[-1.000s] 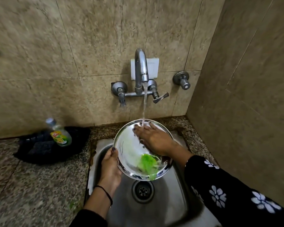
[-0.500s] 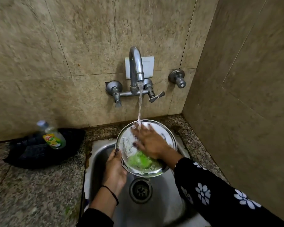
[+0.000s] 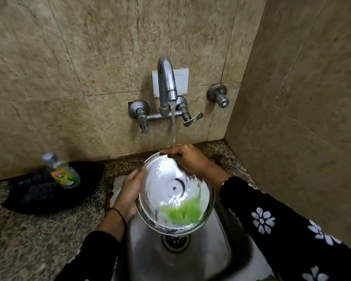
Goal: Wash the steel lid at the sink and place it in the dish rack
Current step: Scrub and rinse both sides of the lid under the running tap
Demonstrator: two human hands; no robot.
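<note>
A round steel lid (image 3: 170, 191) is held tilted over the steel sink (image 3: 217, 258), its shiny inner face toward me, under water running from the wall tap (image 3: 166, 86). My left hand (image 3: 131, 189) grips the lid's left rim. My right hand (image 3: 187, 159) lies across the lid's top edge where the stream lands, fingers curled over the rim. A green patch (image 3: 180, 212) shows in the lid's lower part; I cannot tell whether it is a scrubber or a reflection. No dish rack is in view.
A dish-soap bottle (image 3: 64, 172) lies on a black cloth (image 3: 39, 193) on the granite counter (image 3: 28, 240) to the left. Tiled walls close in behind and on the right, with a separate valve (image 3: 218, 95). The sink drain (image 3: 175, 242) sits under the lid.
My right hand slid from the lid's middle up to its top edge under the stream. The lid tipped more toward me and sits lower over the drain. The left hand kept its grip.
</note>
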